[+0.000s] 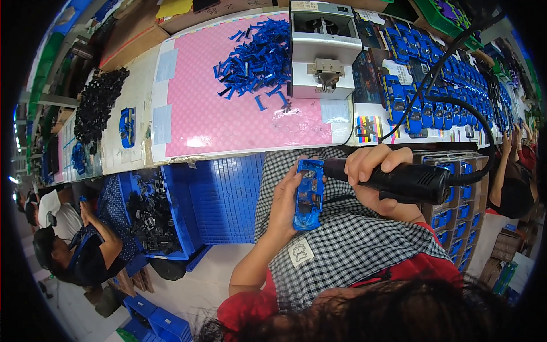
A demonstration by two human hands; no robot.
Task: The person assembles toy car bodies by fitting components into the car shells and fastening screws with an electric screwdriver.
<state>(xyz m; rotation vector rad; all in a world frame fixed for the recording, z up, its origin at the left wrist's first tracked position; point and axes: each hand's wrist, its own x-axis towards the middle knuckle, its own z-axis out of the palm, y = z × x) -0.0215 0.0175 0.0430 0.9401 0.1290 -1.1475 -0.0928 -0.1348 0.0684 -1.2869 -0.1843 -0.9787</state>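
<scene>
My left hand [285, 202] grips a blue toy car body [309, 194], held on edge above my checked apron [342, 239]. My right hand [370, 171] is closed round a black electric screwdriver [407, 181], whose tip meets the upper end of the car body. A black cable [456, 108] runs from the screwdriver up over the bench.
A pink mat [228, 114] on the bench carries a heap of small blue parts [256, 57] beside a grey machine [322, 51]. Rows of blue toy cars [433, 85] lie at the right. A blue bin [171, 211] of black parts stands at my left. Other people sit at both sides.
</scene>
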